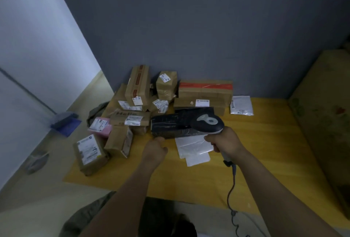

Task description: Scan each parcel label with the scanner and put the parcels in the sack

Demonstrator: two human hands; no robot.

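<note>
My right hand [225, 140] is clamped round the handle of the scanner [208, 121]. Its head lies over the right end of the black parcel [170, 126], with the nose pointing left along the parcel. The handle slants down toward me, and the cable [232, 189] trails off below it. The black parcel's long axis runs left to right across the yellow mat [246, 151], in front of the pile. My left hand [155, 147] has its fingers curled and pinches the parcel's near edge toward the left end. A white plastic mailer [191, 146] lies flat just under the parcel's right part. Behind are brown cardboard parcels [138, 83], a long box with red tape [205, 91], a pink parcel [100, 126] and a silver mailer [241, 105]. Olive cloth [85, 216] lies at the bottom edge. I cannot tell whether it is the sack or holds anything.
</note>
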